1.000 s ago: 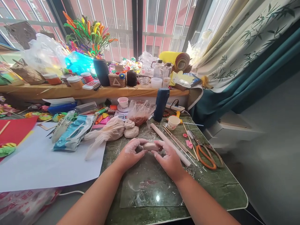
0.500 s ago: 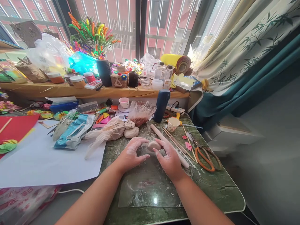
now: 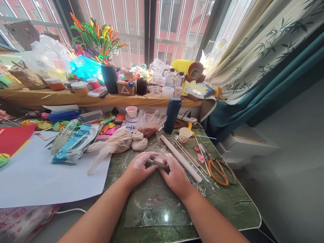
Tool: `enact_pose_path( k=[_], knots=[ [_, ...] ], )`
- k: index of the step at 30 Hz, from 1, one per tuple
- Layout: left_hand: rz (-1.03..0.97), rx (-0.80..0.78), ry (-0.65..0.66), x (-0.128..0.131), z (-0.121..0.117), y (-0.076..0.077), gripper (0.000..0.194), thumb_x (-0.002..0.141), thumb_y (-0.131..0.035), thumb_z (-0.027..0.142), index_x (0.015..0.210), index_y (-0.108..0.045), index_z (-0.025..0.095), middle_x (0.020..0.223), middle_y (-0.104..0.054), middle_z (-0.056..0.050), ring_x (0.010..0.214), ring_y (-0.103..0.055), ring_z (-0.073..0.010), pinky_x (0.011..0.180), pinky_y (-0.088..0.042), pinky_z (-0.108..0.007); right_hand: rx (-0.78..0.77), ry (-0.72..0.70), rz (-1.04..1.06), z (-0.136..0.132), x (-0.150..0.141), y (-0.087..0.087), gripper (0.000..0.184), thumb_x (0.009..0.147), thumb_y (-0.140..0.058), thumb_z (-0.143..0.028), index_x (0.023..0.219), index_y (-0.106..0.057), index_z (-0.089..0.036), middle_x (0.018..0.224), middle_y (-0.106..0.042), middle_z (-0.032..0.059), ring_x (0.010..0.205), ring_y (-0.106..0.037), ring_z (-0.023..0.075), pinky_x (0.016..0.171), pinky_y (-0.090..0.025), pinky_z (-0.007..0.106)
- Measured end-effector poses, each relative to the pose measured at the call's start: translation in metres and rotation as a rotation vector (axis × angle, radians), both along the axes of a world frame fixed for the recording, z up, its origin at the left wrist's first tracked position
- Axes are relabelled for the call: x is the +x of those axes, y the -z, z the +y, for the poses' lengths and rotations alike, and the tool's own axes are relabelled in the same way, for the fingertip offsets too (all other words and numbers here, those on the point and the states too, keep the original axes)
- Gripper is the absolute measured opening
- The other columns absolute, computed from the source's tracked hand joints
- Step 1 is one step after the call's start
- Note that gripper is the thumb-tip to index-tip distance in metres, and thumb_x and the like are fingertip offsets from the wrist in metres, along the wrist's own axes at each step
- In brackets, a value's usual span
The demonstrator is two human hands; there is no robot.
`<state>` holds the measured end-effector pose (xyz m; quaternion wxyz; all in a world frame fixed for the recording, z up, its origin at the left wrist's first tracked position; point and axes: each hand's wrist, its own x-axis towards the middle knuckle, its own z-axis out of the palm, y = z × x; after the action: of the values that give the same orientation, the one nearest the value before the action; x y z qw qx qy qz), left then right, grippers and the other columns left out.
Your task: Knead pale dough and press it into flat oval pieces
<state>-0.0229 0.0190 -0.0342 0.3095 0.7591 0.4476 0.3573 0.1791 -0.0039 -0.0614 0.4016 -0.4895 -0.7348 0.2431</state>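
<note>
Between my two hands is a small greyish lump of clay (image 3: 159, 162), rounded with a flattened side. My left hand (image 3: 140, 168) curves round its left side, thumb and fingertips against it. On the other side, my right hand (image 3: 173, 173) grips it with bent fingers and thumb. Both hands are dusted with white powder. Below them lies a clear sheet (image 3: 152, 207) with whitish smears. Just beyond my left hand sit two pale clay lumps (image 3: 139, 144), one on the other, beside a plastic bag (image 3: 117, 140). A pale rolling pin (image 3: 181, 158) lies to the right of my hands.
Thin wooden sticks (image 3: 191, 156), orange-handled scissors (image 3: 219, 172) and a paper cup (image 3: 185, 134) are on the right. A dark blue cylinder (image 3: 172, 114) stands at the back. White paper (image 3: 76, 182) and a blue wipes packet (image 3: 76, 143) lie left. The windowsill (image 3: 113, 99) is crowded.
My left hand has closed in on the clay, which both hands now touch. The clay has shifted slightly left and down, and the whole view has drifted a little.
</note>
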Motion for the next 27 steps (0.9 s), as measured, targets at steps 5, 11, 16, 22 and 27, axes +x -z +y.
enact_pose_path(
  k=[5, 11, 16, 22, 27],
  knots=[
    [0.015, -0.027, -0.043, -0.001, -0.002, -0.001, 0.036, 0.082, -0.071, 0.024, 0.117, -0.065, 0.027, 0.114, -0.072, -0.003, 0.106, -0.067, -0.0236, 0.097, -0.053, -0.039, -0.126, -0.028, 0.27, -0.002, 0.001, -0.01, 0.042, 0.09, -0.063, -0.027, 0.132, -0.058, -0.025, 0.114, -0.072, 0.0071, 0.101, -0.071, 0.0222, 0.094, -0.059, 0.04],
    [-0.091, -0.008, -0.144, -0.004, 0.0, 0.0, 0.031, 0.091, -0.062, 0.033, 0.121, -0.064, 0.025, 0.126, -0.067, -0.007, 0.116, -0.062, -0.0247, 0.103, -0.049, -0.041, 0.118, 0.133, 0.221, -0.006, 0.008, -0.018, 0.026, 0.094, -0.059, -0.03, 0.12, -0.065, -0.026, 0.115, -0.071, 0.0095, 0.108, -0.067, 0.0271, 0.096, -0.056, 0.046],
    [-0.184, -0.112, -0.282, -0.004, 0.007, 0.001, 0.025, 0.094, -0.055, 0.038, 0.108, -0.067, 0.02, 0.108, -0.071, -0.006, 0.099, -0.066, -0.0226, 0.093, -0.052, -0.037, 0.026, -0.034, 0.011, -0.001, 0.005, -0.01, 0.03, 0.092, -0.061, -0.024, 0.121, -0.067, -0.027, 0.118, -0.072, 0.0071, 0.11, -0.067, 0.0264, 0.098, -0.055, 0.045],
    [-0.095, -0.139, -0.22, -0.003, 0.009, 0.001, 0.027, 0.093, -0.055, 0.04, 0.107, -0.068, 0.021, 0.109, -0.071, -0.006, 0.102, -0.065, -0.0231, 0.095, -0.05, -0.037, 0.045, -0.006, -0.021, -0.001, 0.001, -0.009, 0.036, 0.092, -0.062, -0.025, 0.127, -0.065, -0.028, 0.122, -0.071, 0.0074, 0.115, -0.066, 0.0276, 0.104, -0.051, 0.049],
    [-0.038, -0.155, -0.222, -0.003, 0.012, -0.001, 0.032, 0.098, -0.046, 0.044, 0.106, -0.069, 0.023, 0.108, -0.072, -0.005, 0.107, -0.064, -0.0249, 0.1, -0.048, -0.041, 0.134, 0.15, 0.087, -0.009, 0.004, -0.014, 0.042, 0.092, -0.062, -0.028, 0.134, -0.059, -0.027, 0.126, -0.069, 0.0095, 0.117, -0.064, 0.0287, 0.103, -0.051, 0.049]
  ],
)
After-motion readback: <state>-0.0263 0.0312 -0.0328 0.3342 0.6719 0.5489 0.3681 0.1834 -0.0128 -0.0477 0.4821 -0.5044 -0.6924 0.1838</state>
